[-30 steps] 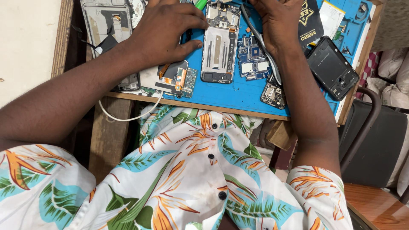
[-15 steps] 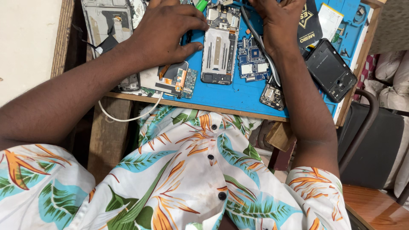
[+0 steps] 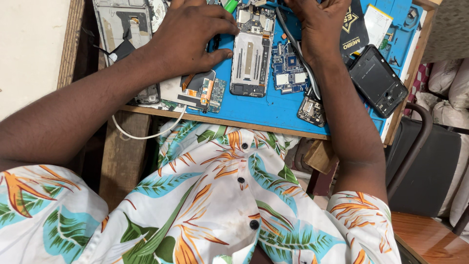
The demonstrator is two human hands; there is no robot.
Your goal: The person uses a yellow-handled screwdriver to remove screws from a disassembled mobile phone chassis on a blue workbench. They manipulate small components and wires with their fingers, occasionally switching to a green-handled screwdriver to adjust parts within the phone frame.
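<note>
An opened phone chassis (image 3: 251,54) lies on the blue work mat (image 3: 273,110), its metal inner frame facing up. My left hand (image 3: 193,36) rests flat beside it, fingers spread, fingertips touching the chassis's left edge and top. My right hand (image 3: 317,24) is curled at the top of the view, above a blue circuit board (image 3: 289,68); a thin grey tool or cable (image 3: 303,63) runs down under it. What its fingers grip is cut off by the frame edge.
A black phone back shell (image 3: 377,80) lies at the mat's right. A small board (image 3: 311,110) and a flex part with orange strip (image 3: 202,90) sit near the front edge. Another opened phone frame (image 3: 124,39) lies left. A white cable (image 3: 146,132) hangs off the wooden bench.
Both hands stay in nearly the same place; the view has shifted slightly and nothing on the mat has visibly moved.
</note>
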